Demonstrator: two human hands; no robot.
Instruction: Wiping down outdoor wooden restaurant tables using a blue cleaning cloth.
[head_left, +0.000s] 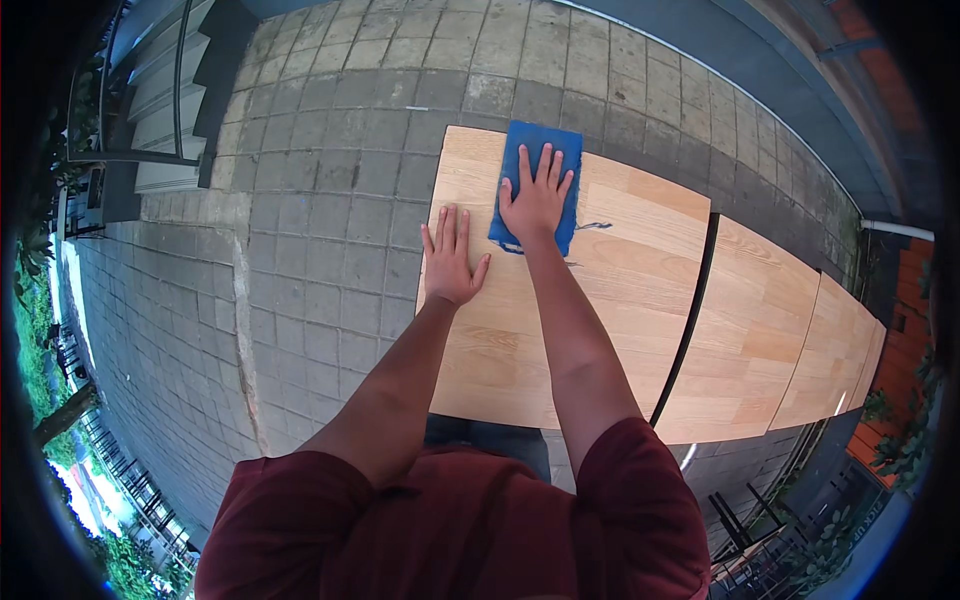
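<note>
My right hand lies flat, fingers spread, on top of a folded blue cloth. The cloth has frayed edges, and a loose thread trails from its right side. It rests at the far side of a light wood-grain table, with its top end reaching the table's far edge. Palm down, my left hand lies on the bare tabletop near the left edge, to the left of the cloth and apart from it. Nothing is held in my left hand.
More wooden tabletops continue to the right past a black gap. Grey paving surrounds the table. Steps with a metal railing stand at the upper left. A dark chair is at the lower right.
</note>
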